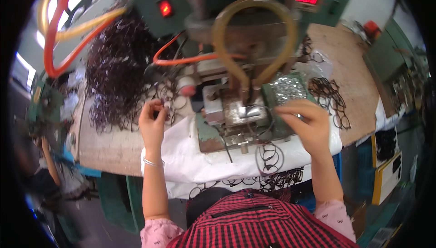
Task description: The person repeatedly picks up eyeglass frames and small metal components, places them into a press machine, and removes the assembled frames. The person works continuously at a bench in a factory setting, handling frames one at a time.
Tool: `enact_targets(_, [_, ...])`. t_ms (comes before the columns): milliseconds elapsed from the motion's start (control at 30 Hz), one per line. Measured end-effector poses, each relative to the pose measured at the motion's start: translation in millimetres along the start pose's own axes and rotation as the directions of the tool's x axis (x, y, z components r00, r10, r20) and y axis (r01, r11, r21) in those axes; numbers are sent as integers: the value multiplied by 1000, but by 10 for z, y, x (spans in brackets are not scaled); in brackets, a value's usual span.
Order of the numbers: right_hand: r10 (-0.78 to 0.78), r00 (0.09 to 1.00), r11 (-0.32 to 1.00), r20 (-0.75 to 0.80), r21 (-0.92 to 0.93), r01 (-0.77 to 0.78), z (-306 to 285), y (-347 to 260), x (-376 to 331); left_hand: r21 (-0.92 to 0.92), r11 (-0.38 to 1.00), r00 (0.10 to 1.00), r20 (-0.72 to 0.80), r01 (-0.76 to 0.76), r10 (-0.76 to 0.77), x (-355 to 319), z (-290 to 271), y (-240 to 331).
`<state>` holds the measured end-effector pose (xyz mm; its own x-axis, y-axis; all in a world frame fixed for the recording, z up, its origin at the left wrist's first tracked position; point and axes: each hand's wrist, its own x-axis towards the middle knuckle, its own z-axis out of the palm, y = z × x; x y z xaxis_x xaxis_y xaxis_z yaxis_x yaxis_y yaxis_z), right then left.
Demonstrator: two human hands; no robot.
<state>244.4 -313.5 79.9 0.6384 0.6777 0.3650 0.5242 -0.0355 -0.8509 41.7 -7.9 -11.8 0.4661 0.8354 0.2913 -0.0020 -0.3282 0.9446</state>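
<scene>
My left hand (152, 118) is closed at the near edge of a tall heap of dark eyeglass frames (116, 66). Its fingertips are pinched beside loose frames, and I cannot make out what they hold. On the right, my right hand (309, 123) pinches the rim side of a thin eyeglass frame (272, 123). That frame reaches over the metal block (234, 114) of a green press, under its tool (246, 94). A tray of small shiny metal parts (288, 89) lies just beyond my right fingers.
Several frames (270, 157) lie on the white sheet (179, 148) before the press, more (329, 95) at the right. A thick yellowish hose (218, 30) loops over the press. Orange tubing (52, 52) hangs at the left. Another person's arm (50, 161) shows at far left.
</scene>
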Motion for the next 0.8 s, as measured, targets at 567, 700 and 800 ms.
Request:
enact_targets(567, [224, 974, 727, -33, 671, -144, 708, -224, 218, 5, 789, 782, -128, -615, 610, -148, 694, 1626])
enact_targets(700, [-30, 993, 951, -114, 302, 64, 466, -51, 79, -406, 881, 936, 139, -243, 322, -531, 544, 1704])
enact_targets(800, [-187, 948, 748, -258, -663, -33, 167, 528, 21, -354, 720, 629, 763, 597, -146, -828, 519, 1744])
